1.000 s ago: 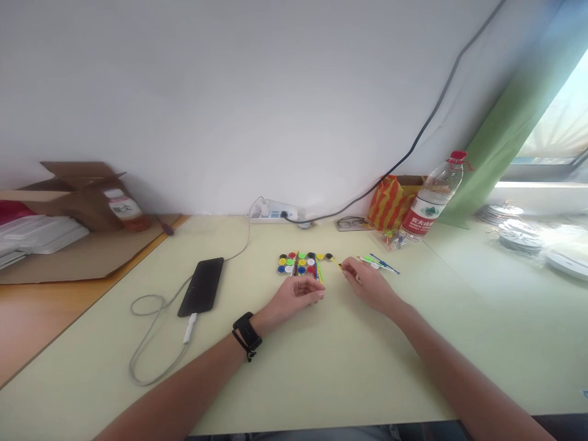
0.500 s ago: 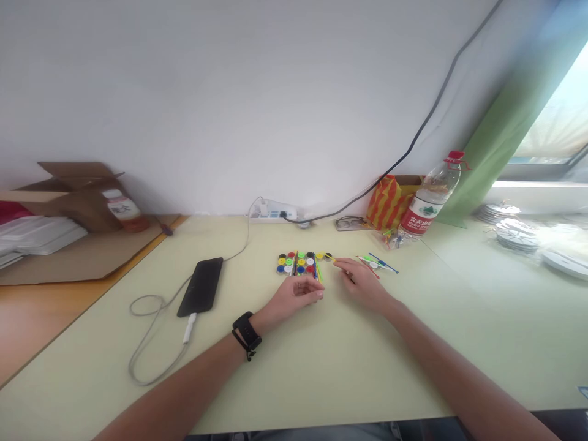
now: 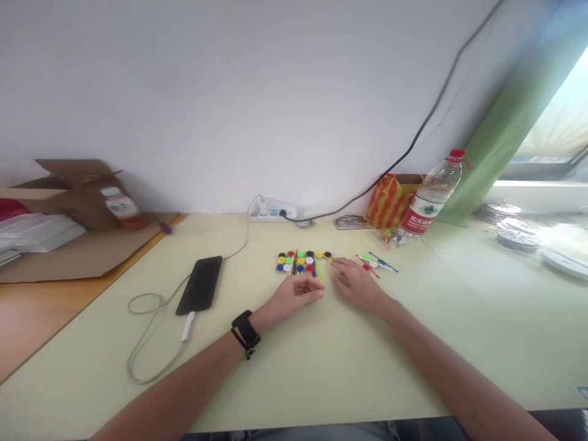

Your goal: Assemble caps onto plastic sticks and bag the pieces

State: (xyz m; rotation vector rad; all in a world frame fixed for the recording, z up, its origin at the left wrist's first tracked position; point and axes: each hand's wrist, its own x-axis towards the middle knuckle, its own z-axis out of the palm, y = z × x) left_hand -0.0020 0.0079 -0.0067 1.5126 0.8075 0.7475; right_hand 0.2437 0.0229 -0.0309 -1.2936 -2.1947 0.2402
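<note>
A small grid of coloured round caps [image 3: 301, 261] with thin coloured sticks laid among them sits in the middle of the pale table [image 3: 321, 361]. My left hand [image 3: 294, 298], a black band on its wrist, rests just in front of the grid with its fingers curled in; nothing shows in them. My right hand [image 3: 356, 283] lies to the right of the grid, pinching a thin yellow stick [image 3: 327, 258] whose tip touches the grid's right end. A loose bunch of coloured sticks [image 3: 376, 263] lies just beyond the right hand.
A black phone [image 3: 200, 285] on a grey cable lies at the left. At the back wall stand a power strip [image 3: 274, 214], glasses [image 3: 350, 222], a striped bag [image 3: 389, 202] and a water bottle [image 3: 429, 205]. A cardboard box [image 3: 78, 190] sits far left.
My right hand has slid left with the yellow stick, from beside the loose sticks up to the right end of the cap grid. The left hand has stayed put.
</note>
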